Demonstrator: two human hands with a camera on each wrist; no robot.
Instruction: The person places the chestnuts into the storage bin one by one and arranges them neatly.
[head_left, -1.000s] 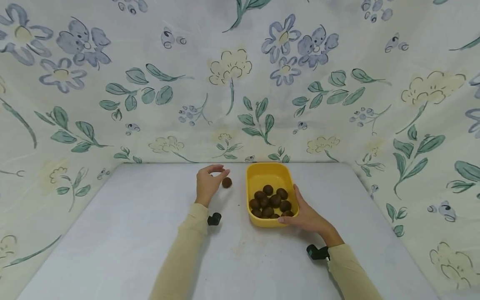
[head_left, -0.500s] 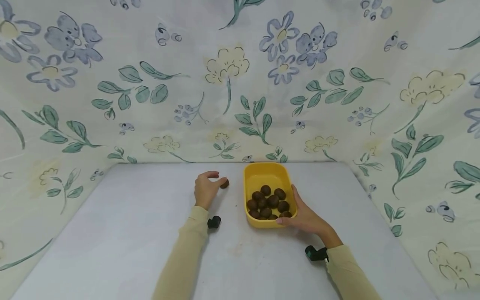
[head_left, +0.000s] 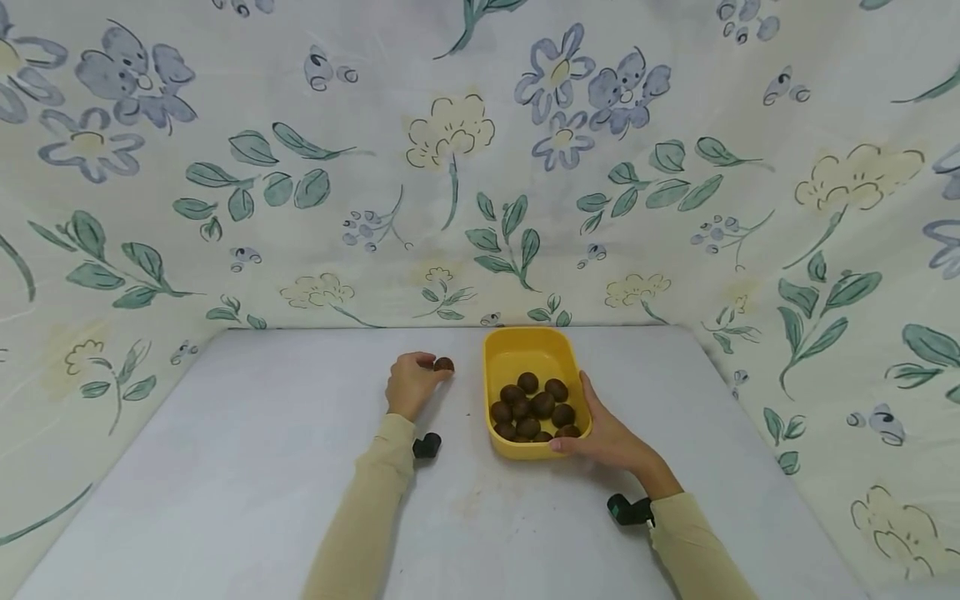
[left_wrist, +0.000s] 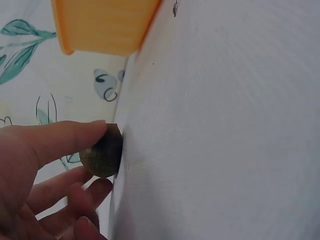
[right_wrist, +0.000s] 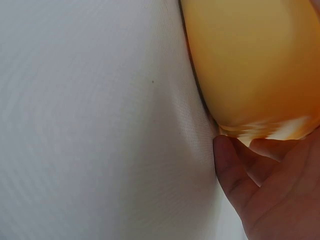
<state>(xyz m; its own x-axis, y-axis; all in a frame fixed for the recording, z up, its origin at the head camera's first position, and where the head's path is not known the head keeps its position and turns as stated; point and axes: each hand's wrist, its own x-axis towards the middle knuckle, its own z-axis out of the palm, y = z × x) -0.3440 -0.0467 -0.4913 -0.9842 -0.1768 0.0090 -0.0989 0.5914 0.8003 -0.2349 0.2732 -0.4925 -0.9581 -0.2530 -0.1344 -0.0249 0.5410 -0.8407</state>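
In the head view my left hand (head_left: 411,385) pinches a small dark brown ball (head_left: 444,365), nut-like in look, at the table surface left of a yellow plastic container (head_left: 525,451). In the left wrist view the thumb lies on one side of the ball (left_wrist: 102,152) and fingertips are at its other side. Several similar brown balls (head_left: 542,406) lie inside the container, mostly toward its near end. My right hand (head_left: 611,432) grips the container's near right corner, thumb at the front rim and fingers along the right side. The right wrist view shows its fingertips against the yellow wall (right_wrist: 255,60).
A white tabletop (head_left: 247,467) stretches around the container and both arms. Behind it and at the sides hangs a floral cloth (head_left: 405,183). A black wrist camera (head_left: 427,446) sits on the left wrist, another wrist camera (head_left: 628,509) on the right.
My left hand has lowered onto the loose brown ball, its fingers and thumb closing around it. The right hand keeps its grip on the container. The head view has shifted slightly.
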